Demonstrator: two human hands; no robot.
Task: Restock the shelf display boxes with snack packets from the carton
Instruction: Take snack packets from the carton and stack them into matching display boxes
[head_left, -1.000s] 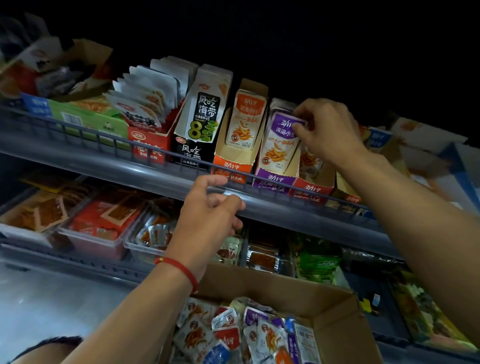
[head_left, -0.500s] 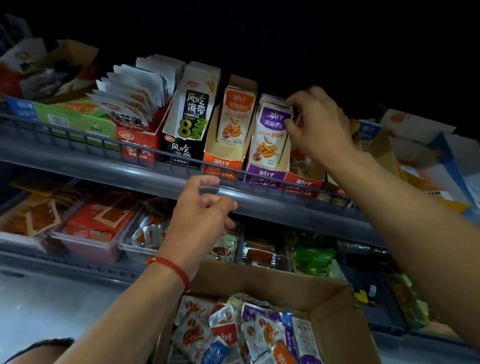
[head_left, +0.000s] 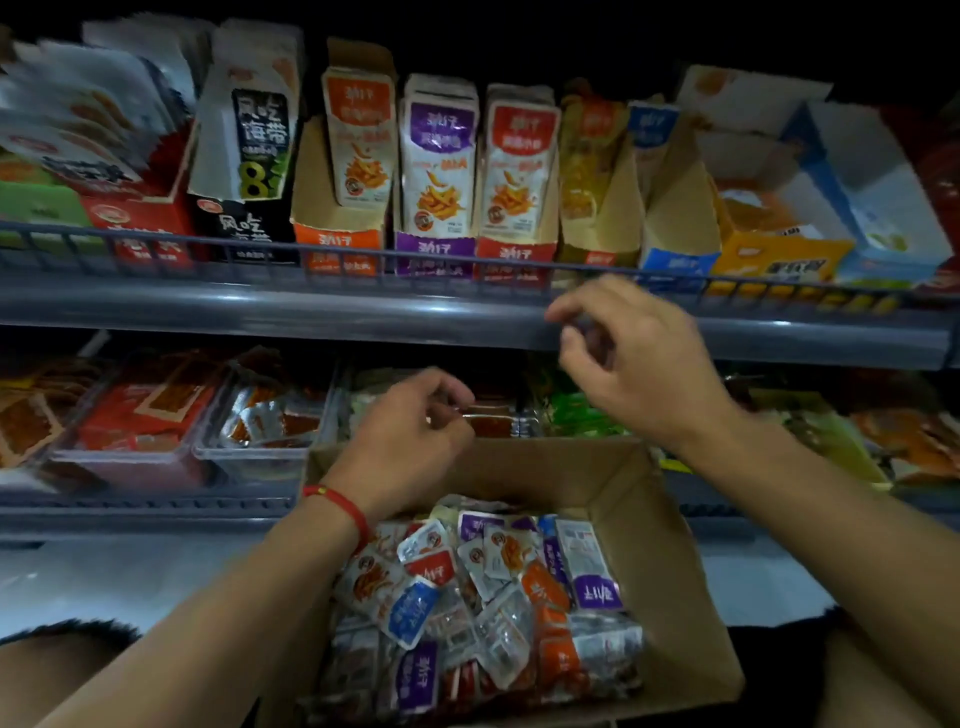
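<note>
The carton (head_left: 649, 525) sits below the shelf (head_left: 363, 306), full of loose snack packets (head_left: 483, 597). Above the carton, the left hand (head_left: 410, 441) and right hand (head_left: 639, 364) hover with fingers loosely curled, each grip released and holding nothing. On the shelf, above the carton, display boxes (head_left: 434, 254) stand in a row holding upright packets.

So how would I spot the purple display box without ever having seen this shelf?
Look at the upper shelf behind its wire rail. Among the row of upright boxes near the middle, the purple display box stands between an orange-fronted one and a red-fronted one; only its front is purple.
</note>
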